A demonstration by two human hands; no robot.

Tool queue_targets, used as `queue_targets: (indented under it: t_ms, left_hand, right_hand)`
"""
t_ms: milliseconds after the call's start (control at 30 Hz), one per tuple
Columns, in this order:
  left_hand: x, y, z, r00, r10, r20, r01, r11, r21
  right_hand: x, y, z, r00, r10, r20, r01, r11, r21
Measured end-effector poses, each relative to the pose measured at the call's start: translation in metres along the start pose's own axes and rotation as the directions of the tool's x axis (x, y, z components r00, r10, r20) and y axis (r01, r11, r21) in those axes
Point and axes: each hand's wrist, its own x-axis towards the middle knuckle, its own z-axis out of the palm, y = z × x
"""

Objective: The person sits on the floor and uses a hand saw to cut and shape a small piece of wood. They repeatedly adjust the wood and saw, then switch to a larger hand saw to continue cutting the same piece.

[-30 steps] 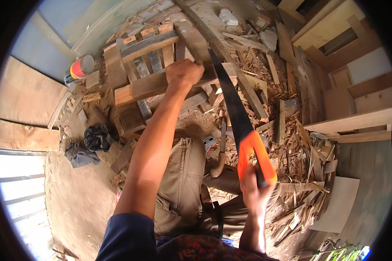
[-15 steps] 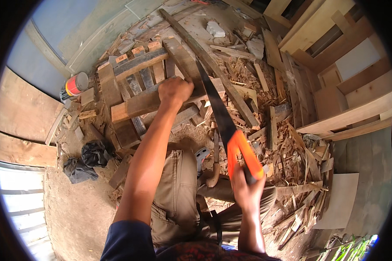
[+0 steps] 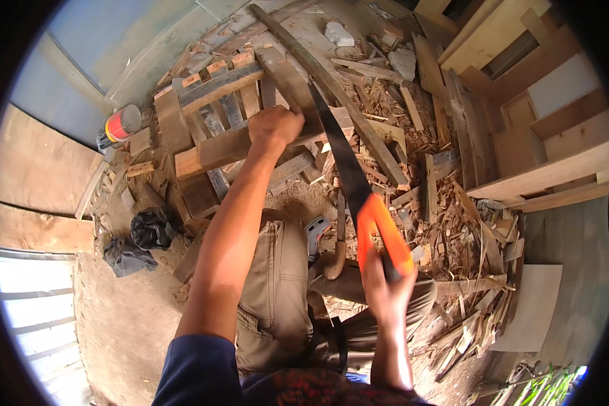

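Note:
My left hand (image 3: pixel 276 126) is closed over a short wooden beam (image 3: pixel 213 150), pressing it down on other timber pieces. My right hand (image 3: pixel 388 292) grips the orange handle of a handsaw (image 3: pixel 346 159). The saw's dark blade slants up and away to the left, crossing the beam near its right end, just right of my left hand. Whether the teeth are sunk in the wood cannot be made out. Under the beam lie a wide plank (image 3: pixel 287 78) and a stack of slats with a dark crosspiece (image 3: pixel 222 88).
A long narrow timber (image 3: pixel 331 95) lies right of the blade. Wood scraps and shavings cover the floor. By my knees are a wooden-handled tool (image 3: pixel 336 265) and a grey tool part (image 3: pixel 316 233). A paint can (image 3: pixel 123 124) and black plastic bags (image 3: pixel 150 230) are left; wooden frames (image 3: pixel 548 135) stand right.
The whole view has shifted slightly, so the scene sits a little higher and further right. Both hands keep their holds, and the saw stays nearly in place against the beam.

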Motion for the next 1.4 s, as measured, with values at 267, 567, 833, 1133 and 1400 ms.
queue_targets:
  t_ms: [267,567,833,1133,1400]
  left_hand:
    - [0.005,-0.016,0.005,0.999,-0.003,-0.035,0.002,0.999,-0.035]
    - [0.003,-0.009,0.006,0.999,0.009,-0.053,-0.008,1.0,0.011]
    - [-0.002,-0.009,0.001,0.999,-0.013,-0.038,0.014,1.0,0.013]
    - [0.001,-0.01,0.003,1.0,-0.022,-0.013,0.022,1.0,-0.014]
    - [0.002,0.0,0.005,0.998,-0.043,-0.046,0.04,0.998,-0.052]
  right_hand:
    - [0.062,0.008,0.053,1.0,-0.005,-0.016,0.003,0.996,-0.092]
    - [0.032,-0.006,0.012,0.986,0.148,0.07,-0.142,0.986,-0.083]
    - [0.026,-0.004,0.021,0.991,0.131,0.03,-0.133,0.989,0.06]
    - [0.067,-0.008,0.017,0.994,0.084,0.07,-0.073,0.986,-0.149]
    - [-0.006,0.007,-0.013,1.0,-0.003,0.017,0.003,1.0,-0.02]
